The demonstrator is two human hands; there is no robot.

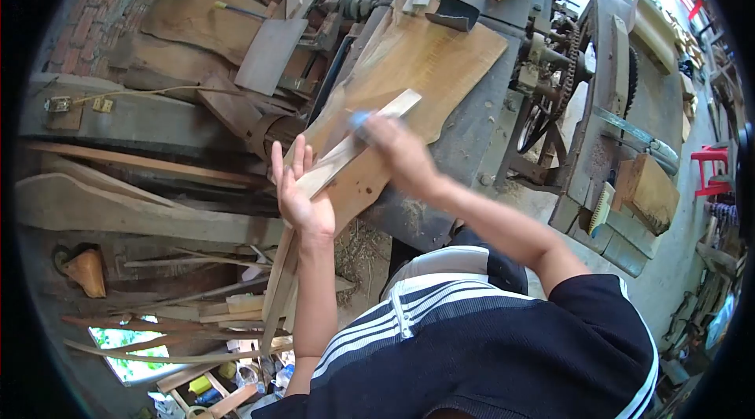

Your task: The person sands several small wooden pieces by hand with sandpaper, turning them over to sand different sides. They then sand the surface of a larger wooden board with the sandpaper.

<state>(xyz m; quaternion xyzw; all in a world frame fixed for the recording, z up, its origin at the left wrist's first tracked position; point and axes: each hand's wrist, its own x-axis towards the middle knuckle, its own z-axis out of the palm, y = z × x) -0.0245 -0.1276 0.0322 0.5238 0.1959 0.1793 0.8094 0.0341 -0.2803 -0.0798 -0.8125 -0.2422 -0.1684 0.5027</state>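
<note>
Just left of the wide slab's [429, 57] near end: left hand [303, 199], open, fingers spread and pointing up, palm laid against 1 long wood strip [334, 163]. Propping it from the side, not gripping.

Slanted across that same near end of the slab: the strip, upper end resting on the slab's face, lower end hanging well past the slab's edge toward the offcuts below.

Over the slab's near half, to the right of the strip's middle: right hand [403, 153], blurred by motion, closed around a small blue thing [359, 120] pressed onto the strip's upper face. Exact finger hold too blurred to tell.

Right of the slab, well apart: a toothed wheel [570, 65] on a machine, then 1 thick wood block [649, 191].

Judged from the blur and the contact: mid-stroke along the strip's face, rubbing or marking, impossible to say which.

For the next stroke: firm backing from the left palm so the strip cannot slide on the slab, blue thing held flat on the narrow face, and the 5 spread fingers held clear of the stroke's path.
</note>
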